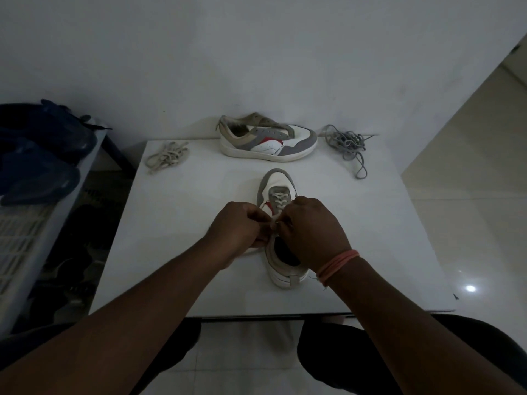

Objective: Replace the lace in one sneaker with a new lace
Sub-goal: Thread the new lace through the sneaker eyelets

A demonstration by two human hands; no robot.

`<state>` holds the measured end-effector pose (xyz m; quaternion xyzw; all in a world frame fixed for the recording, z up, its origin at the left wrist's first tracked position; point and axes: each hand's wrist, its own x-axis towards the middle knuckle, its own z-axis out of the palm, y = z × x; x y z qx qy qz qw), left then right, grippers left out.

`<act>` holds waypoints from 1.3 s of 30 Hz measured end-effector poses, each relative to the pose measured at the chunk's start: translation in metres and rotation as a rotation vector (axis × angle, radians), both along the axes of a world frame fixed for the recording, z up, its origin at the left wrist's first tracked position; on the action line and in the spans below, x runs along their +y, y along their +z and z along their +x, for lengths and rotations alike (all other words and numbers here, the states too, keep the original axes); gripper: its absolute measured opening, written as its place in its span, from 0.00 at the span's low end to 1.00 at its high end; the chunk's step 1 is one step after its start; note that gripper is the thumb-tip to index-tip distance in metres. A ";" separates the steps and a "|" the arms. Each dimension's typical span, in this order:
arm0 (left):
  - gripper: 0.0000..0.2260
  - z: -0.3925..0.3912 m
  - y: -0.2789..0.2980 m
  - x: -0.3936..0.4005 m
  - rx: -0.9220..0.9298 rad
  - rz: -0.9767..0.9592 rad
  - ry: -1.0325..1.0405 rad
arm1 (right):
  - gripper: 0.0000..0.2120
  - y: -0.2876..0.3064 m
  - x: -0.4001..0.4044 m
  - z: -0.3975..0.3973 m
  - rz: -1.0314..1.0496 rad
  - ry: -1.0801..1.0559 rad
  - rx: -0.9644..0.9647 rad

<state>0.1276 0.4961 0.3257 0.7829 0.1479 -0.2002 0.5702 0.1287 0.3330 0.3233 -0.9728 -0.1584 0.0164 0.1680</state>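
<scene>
A white, grey and red sneaker [278, 183] stands on the white table [185, 252], toe pointing away from me, with a beige lace [278, 198] crossed through its front eyelets. My left hand [238, 228] and my right hand [309, 226] meet over the sneaker's tongue, each pinching the lace near the upper eyelets. The lace ends are hidden between my fingers. A pink band circles my right wrist.
A second sneaker [268, 139] without a lace lies on its side at the table's far edge by the wall. A loose beige lace [168, 156] lies at the far left, a grey lace [346, 145] at the far right. Dark shoes [40, 155] sit on a rack to the left.
</scene>
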 end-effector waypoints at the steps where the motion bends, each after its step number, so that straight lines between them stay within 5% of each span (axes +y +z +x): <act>1: 0.08 0.000 -0.002 -0.001 -0.039 0.046 -0.016 | 0.13 0.001 0.001 -0.001 -0.020 0.003 -0.009; 7: 0.09 -0.003 -0.014 -0.007 -0.296 0.304 -0.114 | 0.07 0.006 0.009 -0.009 -0.057 -0.016 -0.113; 17: 0.09 -0.009 -0.014 -0.015 -0.330 0.197 -0.071 | 0.04 0.006 0.011 -0.009 -0.144 -0.073 -0.116; 22: 0.10 -0.011 -0.016 -0.013 -0.481 0.378 -0.218 | 0.07 0.006 0.007 -0.009 -0.152 -0.095 -0.104; 25: 0.08 -0.008 -0.012 -0.011 -0.393 0.297 -0.190 | 0.06 0.003 0.008 -0.010 -0.142 -0.097 -0.119; 29: 0.08 -0.006 -0.005 -0.009 -0.093 -0.090 -0.002 | 0.06 0.000 0.010 -0.008 -0.129 -0.083 -0.101; 39: 0.07 -0.003 -0.001 -0.014 -0.041 -0.125 0.042 | 0.05 0.000 0.006 -0.003 -0.055 -0.059 -0.062</act>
